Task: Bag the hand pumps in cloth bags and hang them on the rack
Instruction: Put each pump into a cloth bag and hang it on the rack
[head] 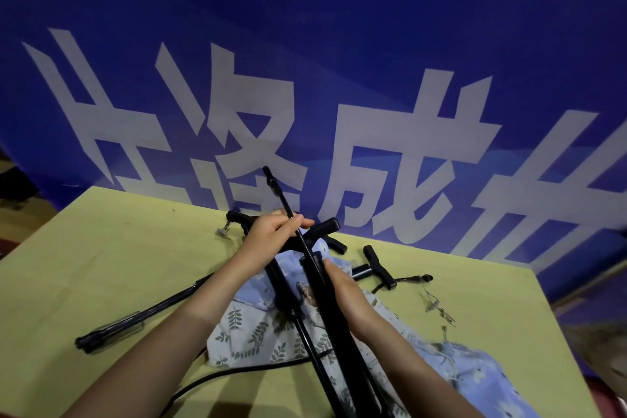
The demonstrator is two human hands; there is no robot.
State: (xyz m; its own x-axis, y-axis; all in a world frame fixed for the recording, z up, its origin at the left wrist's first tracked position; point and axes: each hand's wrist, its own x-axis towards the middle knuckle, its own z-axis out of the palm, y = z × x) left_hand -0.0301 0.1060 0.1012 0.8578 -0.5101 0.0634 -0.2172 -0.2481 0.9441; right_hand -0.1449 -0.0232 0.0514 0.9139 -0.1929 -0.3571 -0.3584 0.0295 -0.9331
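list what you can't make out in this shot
Head view only:
- Rack: not in view.
- Foot of the pump gripped by the right hand: cut off by the bottom edge.
- Cloth bags: how many, and any opening, hidden under the pump and forearms.
- Hose pinched by the left hand: its lower run is lost behind that hand.
- Small metal bits at right: too small to identify.

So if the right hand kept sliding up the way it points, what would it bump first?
Probably the pump's black T-handle, just past the right hand up the pump barrel it holds. Depth is hard to judge.
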